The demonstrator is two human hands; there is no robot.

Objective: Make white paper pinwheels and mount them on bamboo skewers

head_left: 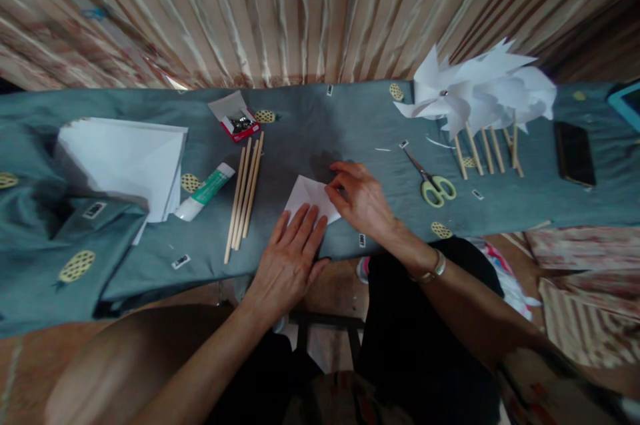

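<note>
A small folded sheet of white paper [304,191] lies on the cloth in front of me. My left hand [293,251] rests flat on its lower part, fingers stretched out and holding nothing. At the paper's right edge, my right hand [361,201] has its thumb and fingers bent together in a pinch on the paper. Both hands partly cover the sheet, so its full outline is hidden. Left of the paper lie several thin wooden sticks [244,195]. To the right are scissors [431,181] with pale green handles.
A green and white glue tube [207,191], stacked white paper [125,161] and an open red box [237,123] of small metal pieces lie leftward. At the right are white paper pinwheels [475,88] on sticks and a dark phone [575,153]. A curtain [300,18] hangs behind.
</note>
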